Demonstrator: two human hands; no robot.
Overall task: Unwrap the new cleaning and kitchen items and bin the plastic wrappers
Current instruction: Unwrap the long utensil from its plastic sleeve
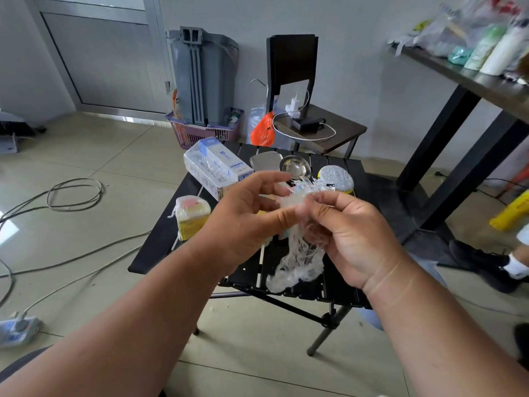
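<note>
Here my left hand [243, 216] and right hand [340, 224] both pinch the stringy clear plastic wrapper [297, 259] above the black slatted desk [160, 242]; stretched thin, it could snap and scatter.

Both hands were up over the little black slatted table [160, 236], working a stretched wad of clear plastic wrap [297, 259]. The right hand [352, 227] had its fingers curled round the top of the wrap, and a stringy tail hung down from it. The left hand [246, 216] pinched the wrap from the other side with thumb and fingers. On the table sat a white and blue box [211, 167] in film, a wrapped yellow sponge [191, 214] with a pink top, a metal ladle [293, 166] and a silvery scourer [336, 177]. Behind it stood a grey bin [203, 75] in a purple basket [200, 133], plus a dark chair [292, 58].
</note>
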